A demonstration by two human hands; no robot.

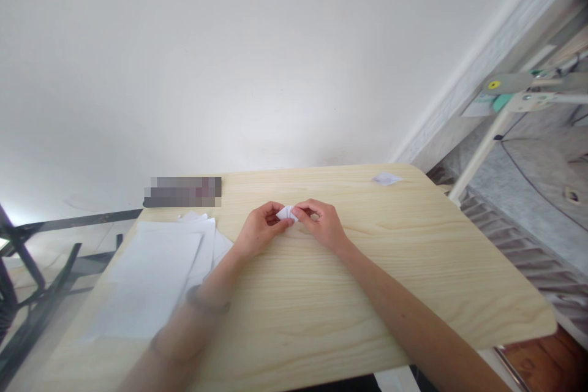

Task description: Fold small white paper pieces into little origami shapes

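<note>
A small folded piece of white paper (286,213) is pinched between both my hands above the middle of a light wooden table (349,294). My left hand (263,228) grips its left side with thumb and fingers closed. My right hand (321,222) holds its right side, fingers curled over it. Both forearms reach in from the lower edge of the view.
A stack of white paper sheets (156,275) lies on the table's left part. A small folded white paper shape (386,179) rests near the far right corner. A white wall stands behind the table. A dark metal frame (32,282) is at left, a white stand (487,147) at right.
</note>
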